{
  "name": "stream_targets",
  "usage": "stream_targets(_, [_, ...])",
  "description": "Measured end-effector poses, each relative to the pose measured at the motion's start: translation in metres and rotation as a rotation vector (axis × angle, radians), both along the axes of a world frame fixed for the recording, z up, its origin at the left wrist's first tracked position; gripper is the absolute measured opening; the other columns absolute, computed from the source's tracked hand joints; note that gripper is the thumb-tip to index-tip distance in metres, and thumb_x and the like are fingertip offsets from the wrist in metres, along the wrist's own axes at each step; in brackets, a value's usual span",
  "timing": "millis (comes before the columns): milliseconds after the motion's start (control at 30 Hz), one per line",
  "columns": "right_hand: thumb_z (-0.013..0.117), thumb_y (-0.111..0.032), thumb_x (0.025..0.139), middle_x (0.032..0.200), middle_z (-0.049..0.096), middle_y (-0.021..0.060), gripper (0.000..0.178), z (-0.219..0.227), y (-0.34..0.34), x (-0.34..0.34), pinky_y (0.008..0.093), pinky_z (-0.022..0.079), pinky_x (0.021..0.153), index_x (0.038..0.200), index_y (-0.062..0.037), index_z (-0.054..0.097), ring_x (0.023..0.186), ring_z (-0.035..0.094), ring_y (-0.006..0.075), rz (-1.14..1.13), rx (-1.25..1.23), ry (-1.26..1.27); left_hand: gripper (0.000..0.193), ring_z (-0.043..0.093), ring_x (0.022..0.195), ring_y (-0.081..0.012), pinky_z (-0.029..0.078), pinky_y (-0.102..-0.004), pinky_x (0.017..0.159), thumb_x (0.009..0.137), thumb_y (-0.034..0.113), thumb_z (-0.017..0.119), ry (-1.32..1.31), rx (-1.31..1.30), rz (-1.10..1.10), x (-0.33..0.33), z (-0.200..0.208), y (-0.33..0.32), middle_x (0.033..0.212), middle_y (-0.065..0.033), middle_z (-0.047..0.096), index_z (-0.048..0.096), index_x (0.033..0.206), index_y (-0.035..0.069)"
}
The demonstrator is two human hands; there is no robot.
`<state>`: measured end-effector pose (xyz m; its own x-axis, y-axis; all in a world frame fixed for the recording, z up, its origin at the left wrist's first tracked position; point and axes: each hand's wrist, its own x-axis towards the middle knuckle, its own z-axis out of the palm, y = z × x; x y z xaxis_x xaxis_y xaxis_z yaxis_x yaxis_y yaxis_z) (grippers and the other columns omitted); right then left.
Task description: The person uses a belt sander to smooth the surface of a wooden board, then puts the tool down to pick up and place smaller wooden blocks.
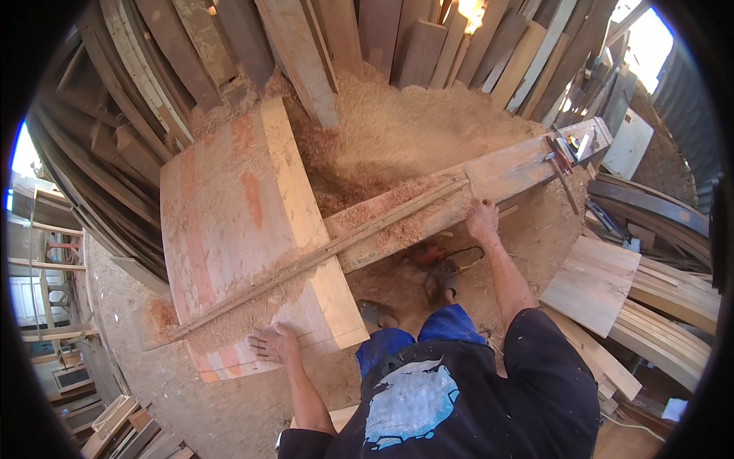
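Left hand (275,343), fingers spread, presses flat on the slab's (237,229) near edge at lower centre, steadying it. Right hand (482,219), right of centre, rests on the beam (489,180); its grip cannot be told. A long strip (321,256) lies diagonally across both, amid sawdust (390,130)

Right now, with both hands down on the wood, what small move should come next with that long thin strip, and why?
Probably slide the long thin wooden strip a little along the beam. The right hand rests near its upper end on the long sawdust-covered wooden beam, the left hand lies flat on the broad pale wooden slab, and the strip lies across both.
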<state>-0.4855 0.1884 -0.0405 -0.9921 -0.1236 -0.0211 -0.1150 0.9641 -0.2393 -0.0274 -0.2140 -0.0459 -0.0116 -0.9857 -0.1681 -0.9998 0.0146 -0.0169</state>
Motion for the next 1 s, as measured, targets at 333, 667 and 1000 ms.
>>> stream_targets(333, [0.064,-0.017,0.088,0.117,0.065,0.0239,0.029,-0.035,0.06,-0.091,0.0495,0.05,0.096,0.117,-0.0099,0.065,0.116,0.059,0.0454,0.023,-0.077,-0.244,0.083,0.012,0.155,-0.0458,0.012,-0.0614,0.123,0.1,0.055,0.044,-0.024,-0.075,-0.011,0.004,-0.015,-0.001,0.169,-0.0257,0.014,0.023,0.161,0.002])
stream_targets(667, [0.06,-0.024,0.088,0.105,0.071,0.019,0.025,0.038,-0.062,0.007,0.0502,0.051,0.093,0.089,-0.003,0.073,0.104,0.066,0.0395,0.818,-0.08,-0.559,0.086,0.003,0.156,-0.0467,0.001,-0.0614,0.124,0.092,0.041,0.067,0.043,0.226,-0.77,-0.251,0.049,0.09,0.168,-0.0308,0.006,0.027,0.159,0.004])
stream_targets(1000, [0.071,-0.035,0.091,0.155,0.04,0.0218,0.066,0.054,-0.109,0.006,0.0567,0.032,0.116,0.147,-0.0103,0.048,0.142,0.038,0.0425,0.736,-0.002,-0.313,0.108,0.039,0.142,-0.0399,0.027,-0.0627,0.116,0.074,0.05,0.087,-0.064,0.275,-1.067,-0.314,0.038,0.112,0.155,-0.0216,0.037,0.031,0.156,0.009])
